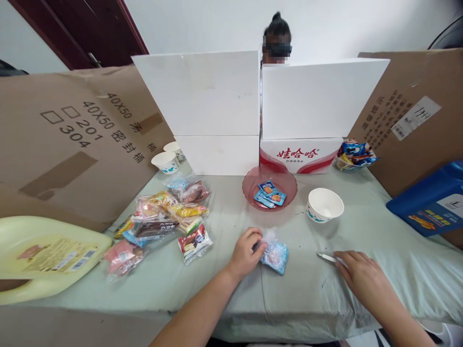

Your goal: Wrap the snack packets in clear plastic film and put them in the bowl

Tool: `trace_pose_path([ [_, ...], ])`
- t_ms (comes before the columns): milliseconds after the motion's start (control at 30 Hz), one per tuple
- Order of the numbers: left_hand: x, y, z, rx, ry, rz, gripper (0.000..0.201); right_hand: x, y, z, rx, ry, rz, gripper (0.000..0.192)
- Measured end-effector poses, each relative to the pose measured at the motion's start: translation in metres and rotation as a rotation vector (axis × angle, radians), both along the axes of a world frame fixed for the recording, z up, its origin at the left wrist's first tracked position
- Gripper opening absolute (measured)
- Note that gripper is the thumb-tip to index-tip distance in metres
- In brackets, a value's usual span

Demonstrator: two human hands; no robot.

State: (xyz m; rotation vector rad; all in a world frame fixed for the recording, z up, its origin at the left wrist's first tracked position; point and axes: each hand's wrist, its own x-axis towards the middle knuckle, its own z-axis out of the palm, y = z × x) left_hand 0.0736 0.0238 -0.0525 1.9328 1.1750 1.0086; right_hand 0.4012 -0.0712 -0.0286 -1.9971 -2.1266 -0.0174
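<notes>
My left hand [246, 253] is closed on the bunched top of a clear plastic bag [275, 258] that lies on the cloth with blue packets inside. My right hand [363, 274] rests on the table with its fingers around a slim white tool with a metal tip [327, 258], whose far end the fingers hide. Beyond my left hand, a pink glass bowl [248, 193] holds several small blue sachets [269, 193]. A white paper bowl [325, 205] with a blue-green pattern stands beyond the tool.
Wrapped snacks [162, 214] are heaped at left, beside a pale yellow jug [54, 258]. Two paper cups [167, 163] stand behind them. White boxes [217, 111] and cardboard panels [72, 144] enclose the table. A snack-filled bowl [355, 155] and blue jug [430, 202] are right; a person sits opposite.
</notes>
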Motion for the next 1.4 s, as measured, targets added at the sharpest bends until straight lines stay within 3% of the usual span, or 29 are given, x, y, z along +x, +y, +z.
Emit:
trace_pose_path([
  [100,-0.005,0.006,-0.006,-0.128,-0.125,0.216,0.009,-0.032,0.003,-0.002,0.23,0.193,0.094,0.025],
  [200,-0.011,0.011,-0.009,-0.145,-0.155,0.309,0.018,-0.087,0.006,0.001,0.241,0.361,0.233,0.024],
  [300,-0.014,0.012,-0.006,-0.138,-0.148,0.349,0.035,-0.132,0.013,0.001,0.191,0.367,0.314,0.054],
  [367,-0.016,0.012,-0.003,-0.13,-0.114,0.392,0.041,-0.145,0.02,-0.002,0.16,0.338,0.339,0.062],
  [500,-0.022,0.017,0.001,-0.091,-0.013,0.461,0.044,-0.125,0.032,-0.003,0.166,0.327,0.368,0.026],
  [667,-0.019,0.013,0.007,0.152,0.151,0.413,0.037,-0.071,0.031,0.004,0.306,0.304,0.274,0.017],
  [767,-0.011,-0.002,0.015,0.361,0.283,0.298,0.028,-0.062,0.021,0.004,0.325,0.274,0.24,0.013],
  [867,-0.004,-0.015,0.02,0.472,0.401,0.032,0.025,-0.069,0.013,0.004,0.329,0.302,0.283,0.013],
  [933,-0.001,-0.018,0.023,0.475,0.457,-0.112,0.03,-0.074,0.01,0.005,0.322,0.312,0.348,0.016],
  [1100,0.003,-0.025,0.03,0.444,0.569,-0.298,0.029,-0.066,0.009,0.004,0.135,0.197,0.497,0.024],
  [1233,0.003,-0.059,0.031,0.538,0.647,-0.497,0.024,-0.044,0.002,0.001,0.102,0.137,0.418,0.026],
  [1300,0.004,-0.079,0.029,0.509,0.719,-0.577,0.011,-0.039,-0.002,0.005,0.145,0.169,0.381,0.027],
  [1400,0.008,-0.094,0.027,0.432,0.766,-0.596,0.02,-0.052,-0.007,0.016,0.174,0.312,0.383,0.029],
])
